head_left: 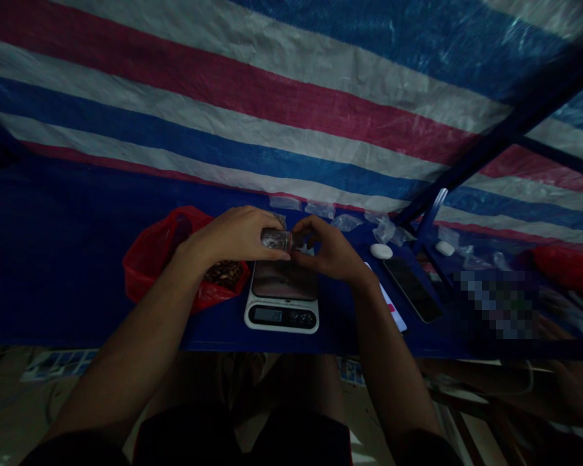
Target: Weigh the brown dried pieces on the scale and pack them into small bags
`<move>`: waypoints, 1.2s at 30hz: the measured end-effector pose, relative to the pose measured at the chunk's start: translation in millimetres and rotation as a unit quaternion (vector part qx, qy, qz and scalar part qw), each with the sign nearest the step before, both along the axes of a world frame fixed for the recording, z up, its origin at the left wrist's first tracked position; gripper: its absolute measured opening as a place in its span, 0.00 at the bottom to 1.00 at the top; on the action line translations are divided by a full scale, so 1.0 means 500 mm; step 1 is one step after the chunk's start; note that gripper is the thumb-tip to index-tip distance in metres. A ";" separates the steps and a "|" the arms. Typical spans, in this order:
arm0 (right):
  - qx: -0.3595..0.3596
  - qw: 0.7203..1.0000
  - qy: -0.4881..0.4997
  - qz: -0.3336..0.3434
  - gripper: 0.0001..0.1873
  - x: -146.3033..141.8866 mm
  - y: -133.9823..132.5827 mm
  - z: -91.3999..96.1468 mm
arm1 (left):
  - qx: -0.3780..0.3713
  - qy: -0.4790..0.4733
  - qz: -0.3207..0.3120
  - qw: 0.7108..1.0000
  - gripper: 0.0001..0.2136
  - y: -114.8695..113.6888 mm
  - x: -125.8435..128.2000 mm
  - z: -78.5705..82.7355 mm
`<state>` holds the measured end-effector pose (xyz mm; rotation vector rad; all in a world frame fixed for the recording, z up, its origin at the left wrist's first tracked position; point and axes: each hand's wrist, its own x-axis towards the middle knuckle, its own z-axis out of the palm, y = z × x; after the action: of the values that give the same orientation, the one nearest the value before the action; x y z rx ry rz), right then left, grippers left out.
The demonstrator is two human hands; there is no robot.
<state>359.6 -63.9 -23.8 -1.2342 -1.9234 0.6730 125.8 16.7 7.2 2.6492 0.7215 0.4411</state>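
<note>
My left hand [252, 234] is closed around a small clear cylindrical container [276, 240], tipped on its side over the kitchen scale [282, 317]. At the container's right end, my right hand [325, 249] pinches a small clear piece of plastic [302, 248]; its exact kind is too dim to tell. Below both hands, the white scale has a dark metal plate and a lit display. Left of it, partly behind my left forearm, stands an open red plastic bag [148, 259] with small dried brown pieces [225, 273] inside.
Several small clear plastic bags [347, 222] lie along the back of the blue table [78, 259]. To the right are a white earbud case [381, 251], a phone [412, 290] and another red bag [568, 266]. A striped tarp [272, 97] hangs behind. Another person's hand [556, 330] is at far right.
</note>
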 end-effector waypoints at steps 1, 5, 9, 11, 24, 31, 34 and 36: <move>0.003 1.000 -0.003 0.000 0.17 0.000 0.000 0.002 | -0.001 0.000 0.000 1.000 0.22 0.000 0.001 -0.001; 0.039 0.999 -0.017 0.007 0.15 0.001 -0.003 0.012 | -0.010 -0.008 0.003 1.000 0.23 0.000 0.004 -0.004; 0.071 0.997 0.008 0.025 0.20 -0.004 -0.009 0.020 | -0.024 -0.037 -0.002 0.999 0.21 0.002 0.009 -0.007; 0.070 0.997 0.036 0.009 0.24 -0.009 -0.012 0.019 | -0.024 -0.054 -0.007 0.998 0.21 0.002 0.011 -0.007; 0.086 0.986 0.124 -0.075 0.33 -0.015 -0.004 0.005 | -0.081 -0.169 -0.034 0.982 0.21 0.001 0.018 -0.012; 0.051 0.977 0.181 -0.100 0.35 0.007 0.001 0.017 | -0.139 -0.251 0.019 0.958 0.26 0.018 0.019 -0.029; 0.029 0.977 0.199 -0.069 0.31 0.013 0.004 0.011 | -0.153 -0.330 0.058 0.930 0.26 0.028 0.025 -0.037; -0.002 0.981 0.189 -0.046 0.34 0.014 0.004 0.005 | -0.152 -0.381 0.086 0.908 0.27 0.034 0.031 -0.042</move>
<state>366.8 -61.8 -21.5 -1.0987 -1.5444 0.7981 141.5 33.7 -13.5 1.8882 0.6807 1.2086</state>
